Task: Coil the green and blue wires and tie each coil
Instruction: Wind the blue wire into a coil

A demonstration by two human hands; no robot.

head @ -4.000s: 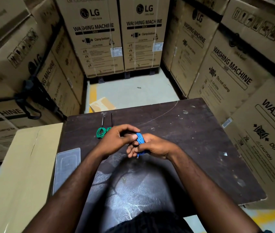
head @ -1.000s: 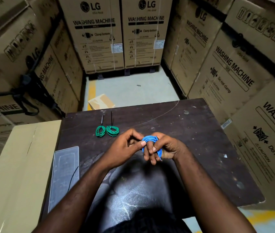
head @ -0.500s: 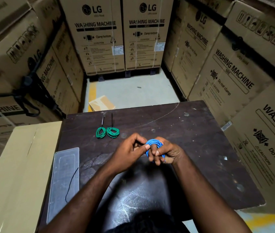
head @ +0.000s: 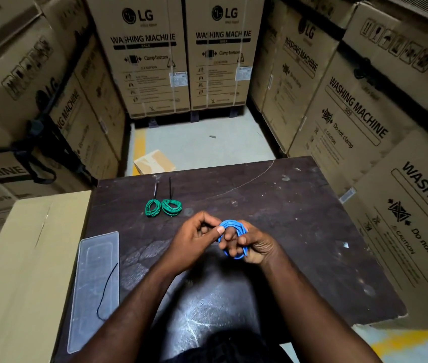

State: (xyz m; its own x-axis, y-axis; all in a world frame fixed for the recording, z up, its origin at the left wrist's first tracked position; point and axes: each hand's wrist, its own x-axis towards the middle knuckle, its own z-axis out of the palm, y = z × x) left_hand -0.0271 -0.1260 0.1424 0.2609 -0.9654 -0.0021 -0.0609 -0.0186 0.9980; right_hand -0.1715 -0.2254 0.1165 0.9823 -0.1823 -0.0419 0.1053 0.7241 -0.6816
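Coiling looks done: blue wire (head: 233, 226) sits looped in the right hand (head: 258, 246), fingers curled round it above the table (head: 299, 218), left hand (head: 194, 241) pinching its rim; next it needs a tie, like the green coils (head: 164, 207) beyond.

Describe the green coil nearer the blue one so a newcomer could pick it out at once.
On the dark table, toward its far left, two green coils lie side by side. Take the right-hand coil, the one nearer the blue coil held by the left hand and right hand. It looks rounder than its narrower neighbour, and its black tie points straight away from the person.
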